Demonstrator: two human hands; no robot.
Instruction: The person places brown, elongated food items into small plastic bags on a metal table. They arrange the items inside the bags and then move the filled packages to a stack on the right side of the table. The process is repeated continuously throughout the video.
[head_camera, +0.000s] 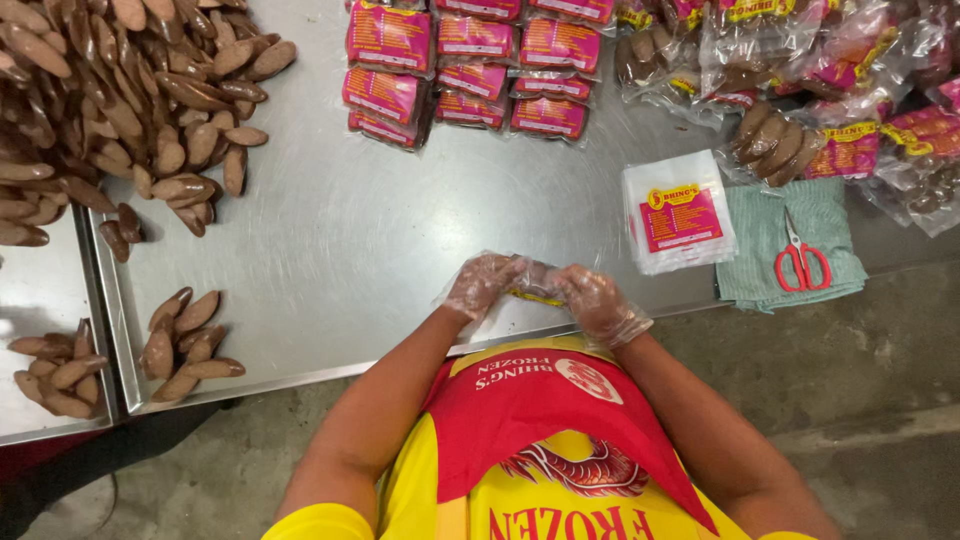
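Clear filled packet (533, 281) pinched between both gloved hands.

Small clear plastic packet (533, 282) held at the worktop's near edge

Crumpled and see-through, with brown contents and a yellow strip along its lower side, it sits pinched between the gloved left hand (482, 285) and right hand (596, 303), just above the worktop.

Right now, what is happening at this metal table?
A person in clear plastic gloves stands at the metal table. The left hand and right hand together hold a small clear bag at the table's near edge; what is inside it is hard to tell. A stack of empty bags lies near the right hand, beside red scissors on a green cloth. Brown oblong pieces are piled at the far left, and filled packs lie at the back.
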